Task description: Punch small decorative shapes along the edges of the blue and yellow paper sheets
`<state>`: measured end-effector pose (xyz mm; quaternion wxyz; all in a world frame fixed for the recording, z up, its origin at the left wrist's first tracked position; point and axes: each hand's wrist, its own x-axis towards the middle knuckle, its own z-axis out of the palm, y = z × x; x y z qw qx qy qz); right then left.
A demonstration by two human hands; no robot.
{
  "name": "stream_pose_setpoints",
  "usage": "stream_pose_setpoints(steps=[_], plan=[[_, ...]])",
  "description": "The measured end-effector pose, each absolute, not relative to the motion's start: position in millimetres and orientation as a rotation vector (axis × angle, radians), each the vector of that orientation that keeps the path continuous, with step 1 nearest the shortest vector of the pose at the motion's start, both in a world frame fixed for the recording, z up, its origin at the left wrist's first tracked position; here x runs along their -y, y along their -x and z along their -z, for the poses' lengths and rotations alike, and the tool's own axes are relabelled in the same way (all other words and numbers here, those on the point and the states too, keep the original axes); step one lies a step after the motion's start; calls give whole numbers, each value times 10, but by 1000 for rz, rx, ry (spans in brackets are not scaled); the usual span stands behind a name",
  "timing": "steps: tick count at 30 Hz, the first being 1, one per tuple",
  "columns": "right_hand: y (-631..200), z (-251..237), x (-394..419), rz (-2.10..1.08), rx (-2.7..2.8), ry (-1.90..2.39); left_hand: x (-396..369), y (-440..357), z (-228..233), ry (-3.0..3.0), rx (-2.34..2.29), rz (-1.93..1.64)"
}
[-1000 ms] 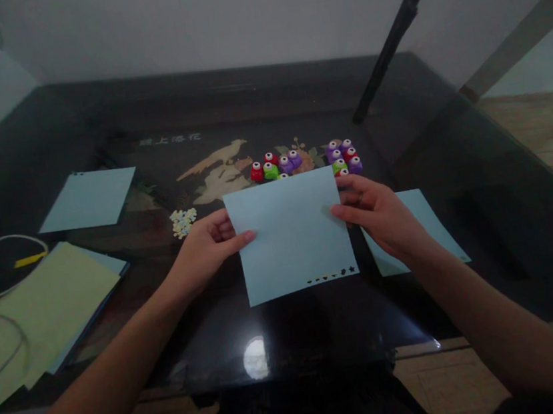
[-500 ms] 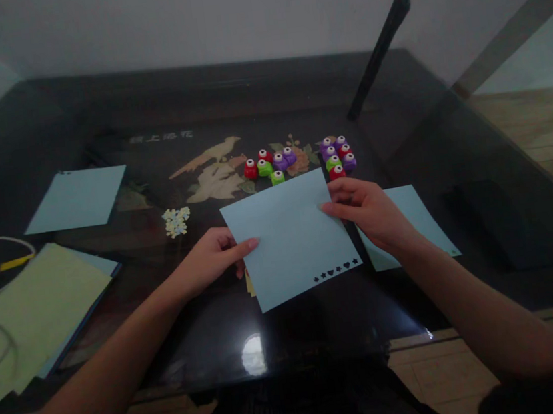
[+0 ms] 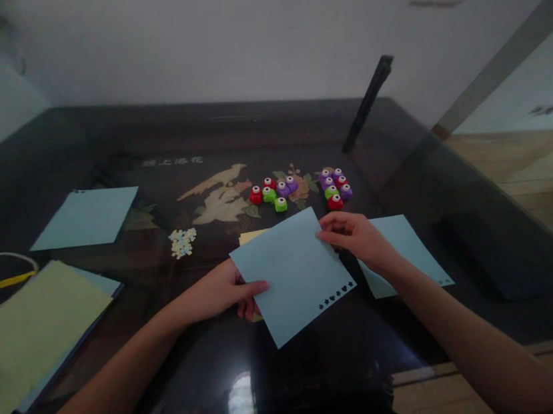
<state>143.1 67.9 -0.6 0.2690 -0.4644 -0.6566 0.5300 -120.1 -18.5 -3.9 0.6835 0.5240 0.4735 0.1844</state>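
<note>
Toward the tabletop's point(image 3: 317, 370) near edge, left hand point(image 3: 229, 290) and right hand point(image 3: 353, 238) pinch a blue sheet point(image 3: 291, 265), apparently for inspection; next move likely needs even grip.

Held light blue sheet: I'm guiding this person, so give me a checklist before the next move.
1. Left hand gripping the light blue sheet: ok.
2. Right hand gripping its upper-right edge: ok.
3. Row of star and heart holes uncovered by either hand: ok.
4. Yellow paper fully visible: not ok, the sheet covers part of it.
5. Front red craft punch clear of the right hand: cannot tell, nearly meeting in view.
6. Pile of small cut-outs apart from the left hand: ok.
</note>
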Motion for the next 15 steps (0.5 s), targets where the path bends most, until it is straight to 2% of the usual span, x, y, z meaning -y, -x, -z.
stream_pose_setpoints(steps=[5, 15], plan=[[-1403, 65, -737, -1366, 1936, 1228, 192, 1228, 110, -1138, -1017, -377], [-1123, -6, -1327, -988, 2156, 1144, 150, 1278, -2, -1181, -1141, -499]])
